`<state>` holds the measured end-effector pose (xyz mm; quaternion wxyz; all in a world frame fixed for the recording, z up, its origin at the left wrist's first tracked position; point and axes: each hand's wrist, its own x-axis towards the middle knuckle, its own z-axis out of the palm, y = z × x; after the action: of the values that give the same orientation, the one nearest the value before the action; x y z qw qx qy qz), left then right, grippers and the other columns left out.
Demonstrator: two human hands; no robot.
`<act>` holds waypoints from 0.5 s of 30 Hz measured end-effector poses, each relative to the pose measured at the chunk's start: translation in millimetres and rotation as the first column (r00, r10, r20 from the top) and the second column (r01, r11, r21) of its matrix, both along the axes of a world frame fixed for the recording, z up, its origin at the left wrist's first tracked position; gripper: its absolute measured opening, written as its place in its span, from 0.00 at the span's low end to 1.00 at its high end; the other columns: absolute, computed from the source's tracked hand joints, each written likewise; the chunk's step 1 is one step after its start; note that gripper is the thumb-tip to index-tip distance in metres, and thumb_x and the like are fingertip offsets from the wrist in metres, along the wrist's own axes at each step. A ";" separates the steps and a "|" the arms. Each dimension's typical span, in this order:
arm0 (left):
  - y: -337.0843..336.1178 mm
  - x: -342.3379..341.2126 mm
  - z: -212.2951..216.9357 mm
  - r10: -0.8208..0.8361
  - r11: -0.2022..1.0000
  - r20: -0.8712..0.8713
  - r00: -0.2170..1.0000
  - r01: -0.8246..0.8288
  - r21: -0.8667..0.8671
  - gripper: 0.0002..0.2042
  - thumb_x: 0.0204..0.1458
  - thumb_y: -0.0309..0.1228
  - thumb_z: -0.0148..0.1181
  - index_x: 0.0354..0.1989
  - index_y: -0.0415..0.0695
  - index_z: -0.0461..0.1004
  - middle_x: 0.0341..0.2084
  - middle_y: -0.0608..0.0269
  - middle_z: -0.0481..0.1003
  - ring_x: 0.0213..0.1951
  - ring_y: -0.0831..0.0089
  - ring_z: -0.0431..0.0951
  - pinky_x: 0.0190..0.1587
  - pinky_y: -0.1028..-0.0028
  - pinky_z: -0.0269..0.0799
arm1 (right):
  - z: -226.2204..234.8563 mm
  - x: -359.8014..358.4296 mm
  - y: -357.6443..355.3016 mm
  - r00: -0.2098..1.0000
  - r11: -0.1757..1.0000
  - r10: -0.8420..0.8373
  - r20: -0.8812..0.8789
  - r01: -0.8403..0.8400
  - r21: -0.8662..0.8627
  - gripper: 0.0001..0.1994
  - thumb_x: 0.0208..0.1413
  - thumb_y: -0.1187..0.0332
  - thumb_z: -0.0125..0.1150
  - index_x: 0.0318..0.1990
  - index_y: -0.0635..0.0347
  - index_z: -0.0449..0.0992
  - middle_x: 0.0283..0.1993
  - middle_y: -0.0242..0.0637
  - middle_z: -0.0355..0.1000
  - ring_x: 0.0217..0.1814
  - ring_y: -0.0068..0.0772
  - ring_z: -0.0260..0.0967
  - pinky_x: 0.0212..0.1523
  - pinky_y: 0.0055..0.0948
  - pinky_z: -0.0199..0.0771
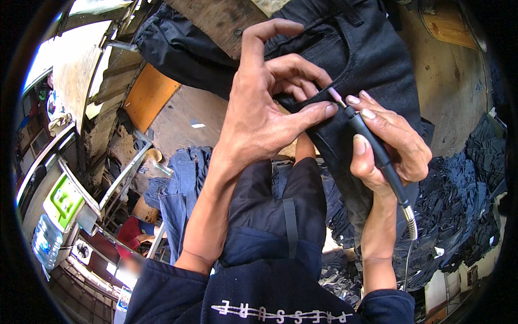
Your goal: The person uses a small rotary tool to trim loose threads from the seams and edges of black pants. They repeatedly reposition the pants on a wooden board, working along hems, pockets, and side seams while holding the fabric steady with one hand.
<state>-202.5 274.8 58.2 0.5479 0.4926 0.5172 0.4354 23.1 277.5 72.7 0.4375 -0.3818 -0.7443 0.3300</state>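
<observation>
A pair of black jeans [386, 59] lies spread in front of me, its curved pocket edge and seams facing up. My left hand [264, 102] reaches over it, gripping a fold near the pocket edge between thumb and fingers, with one finger raised and bent. In my right hand [391, 135] is a slim black rotary grinder [377, 151], held like a pen. Its pinkish grinding tip [335, 95] points up and left, beside my left thumb and fingertip at the fabric. Whether the tip touches the cloth I cannot tell.
A cord [409, 259] trails down from the grinder. Blue denim [183, 178] hangs at the left, and a heap of dark cloth [448, 210] lies at the right. Further left are a green tray [63, 201], a water bottle [47, 240] and another person's red sleeve [128, 237].
</observation>
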 end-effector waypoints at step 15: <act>-0.5 -3.2 -0.8 -0.037 0.999 0.023 0.999 0.037 0.002 0.51 0.42 0.21 0.84 0.73 0.42 0.55 0.40 0.57 0.84 0.39 0.78 0.83 0.45 0.80 0.76 | -3.2 0.2 2.3 0.997 0.996 0.081 -0.017 -0.080 0.030 0.14 0.57 0.72 0.72 0.46 0.74 0.81 0.39 0.60 0.84 0.48 0.58 0.87 0.56 0.57 0.87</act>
<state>-205.6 274.3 57.3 0.5616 0.4975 0.5011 0.4313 23.3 279.8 69.4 0.4360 -0.3420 -0.7598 0.3401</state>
